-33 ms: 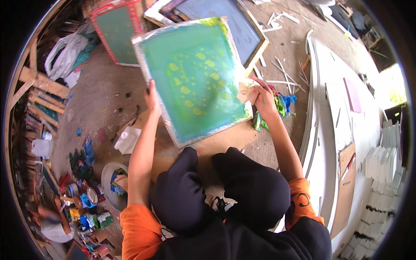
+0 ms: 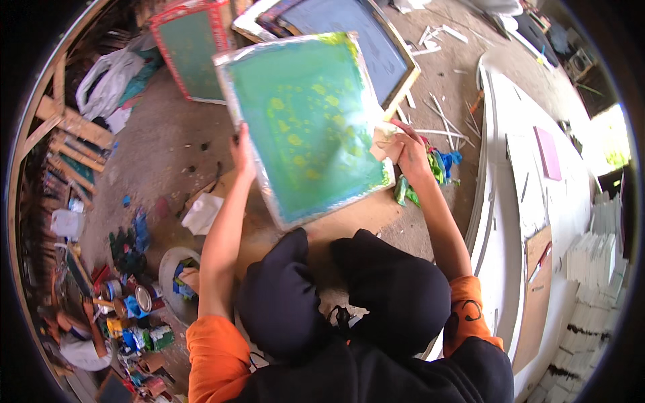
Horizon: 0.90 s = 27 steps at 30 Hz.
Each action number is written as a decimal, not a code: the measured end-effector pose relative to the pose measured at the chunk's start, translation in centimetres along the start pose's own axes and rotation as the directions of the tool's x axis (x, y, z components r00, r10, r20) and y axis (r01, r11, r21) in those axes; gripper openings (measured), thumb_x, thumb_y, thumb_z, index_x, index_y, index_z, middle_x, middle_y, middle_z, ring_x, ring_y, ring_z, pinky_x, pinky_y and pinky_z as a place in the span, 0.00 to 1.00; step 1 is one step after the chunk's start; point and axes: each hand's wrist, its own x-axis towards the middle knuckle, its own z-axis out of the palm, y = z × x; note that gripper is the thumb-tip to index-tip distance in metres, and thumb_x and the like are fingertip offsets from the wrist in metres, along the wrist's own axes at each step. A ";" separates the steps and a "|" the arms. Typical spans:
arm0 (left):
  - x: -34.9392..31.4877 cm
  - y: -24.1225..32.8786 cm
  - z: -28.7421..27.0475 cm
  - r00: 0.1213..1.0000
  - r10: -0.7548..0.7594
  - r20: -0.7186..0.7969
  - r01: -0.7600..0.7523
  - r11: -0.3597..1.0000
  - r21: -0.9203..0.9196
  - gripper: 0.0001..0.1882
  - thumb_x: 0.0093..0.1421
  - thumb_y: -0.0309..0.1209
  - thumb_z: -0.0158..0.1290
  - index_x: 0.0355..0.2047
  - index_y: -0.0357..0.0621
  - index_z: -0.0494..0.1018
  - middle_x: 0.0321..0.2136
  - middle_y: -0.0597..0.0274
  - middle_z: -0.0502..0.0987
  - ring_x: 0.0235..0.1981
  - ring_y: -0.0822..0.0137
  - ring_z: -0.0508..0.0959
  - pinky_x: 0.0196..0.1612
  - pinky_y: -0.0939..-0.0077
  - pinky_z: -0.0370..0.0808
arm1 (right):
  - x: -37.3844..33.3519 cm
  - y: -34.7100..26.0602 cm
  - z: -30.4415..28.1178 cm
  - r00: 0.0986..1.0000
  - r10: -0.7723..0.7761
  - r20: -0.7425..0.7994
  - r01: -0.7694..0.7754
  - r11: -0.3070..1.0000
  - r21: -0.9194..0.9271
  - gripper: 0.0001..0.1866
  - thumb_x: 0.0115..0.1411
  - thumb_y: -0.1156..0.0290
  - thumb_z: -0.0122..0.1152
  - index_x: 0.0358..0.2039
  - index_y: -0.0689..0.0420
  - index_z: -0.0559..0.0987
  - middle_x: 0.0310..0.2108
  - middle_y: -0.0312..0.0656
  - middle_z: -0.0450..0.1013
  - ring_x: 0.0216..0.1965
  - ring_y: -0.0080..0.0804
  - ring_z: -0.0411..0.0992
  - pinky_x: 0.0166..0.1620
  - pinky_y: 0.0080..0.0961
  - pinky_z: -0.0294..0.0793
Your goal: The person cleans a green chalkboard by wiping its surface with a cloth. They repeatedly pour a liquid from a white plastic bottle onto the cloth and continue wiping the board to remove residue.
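Note:
A screen printing frame with green mesh and yellow-green blotches is held up tilted above my knees. My left hand is closed round its left edge. At the right edge, the fingers of my right hand pinch a crumpled beige piece, cloth or paper, against the frame's side. Some of that hand's fingers are hidden behind the frame or the beige piece. Under the frame lies a brown board on the floor.
Beyond lean a red-edged screen and a blue-grey screen. Paint cans and a round basin stand left, near another person. Coloured rags lie right, beside white panels. White strips litter the floor.
The frame and my left hand sit slightly further right and lower in the picture. Much of the background has shifted likewise; both hands keep their hold.

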 end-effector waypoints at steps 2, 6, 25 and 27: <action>-2.1 2.6 0.2 0.993 0.103 -0.051 -0.097 0.989 0.111 0.37 0.53 0.52 0.55 0.49 0.33 0.59 0.41 0.50 0.70 0.39 0.64 0.72 0.42 0.71 0.70 | -0.1 -0.6 4.5 0.999 0.050 0.019 -0.049 0.999 -0.011 0.17 0.58 0.76 0.44 0.49 0.65 0.67 0.41 0.48 0.70 0.39 0.34 0.72 0.40 0.26 0.74; -7.9 7.8 7.4 0.953 0.302 0.036 -0.303 0.936 0.180 0.36 0.53 0.51 0.55 0.48 0.33 0.57 0.41 0.45 0.71 0.42 0.57 0.72 0.45 0.65 0.68 | 0.0 -5.1 9.2 0.984 0.079 0.158 -0.025 0.948 -0.316 0.18 0.57 0.73 0.50 0.49 0.61 0.68 0.40 0.44 0.71 0.38 0.32 0.72 0.40 0.29 0.73; -16.9 11.4 13.5 0.796 0.407 0.448 -0.462 0.887 0.014 0.07 0.64 0.31 0.39 0.37 0.40 0.57 0.31 0.41 0.73 0.34 0.45 0.75 0.35 0.59 0.68 | -4.7 -8.4 18.1 0.783 -0.596 0.180 0.225 0.001 -0.974 0.35 0.46 0.55 0.66 0.49 0.63 0.67 0.45 0.51 0.61 0.50 0.52 0.59 0.50 0.45 0.62; -14.6 11.5 13.2 0.826 0.360 0.434 -0.439 0.894 0.094 0.07 0.63 0.29 0.41 0.38 0.39 0.59 0.32 0.44 0.74 0.36 0.50 0.76 0.38 0.64 0.70 | -4.8 -8.8 19.5 0.767 -0.618 0.174 0.201 -0.026 -0.979 0.36 0.42 0.55 0.69 0.45 0.65 0.66 0.43 0.51 0.61 0.49 0.50 0.60 0.46 0.41 0.68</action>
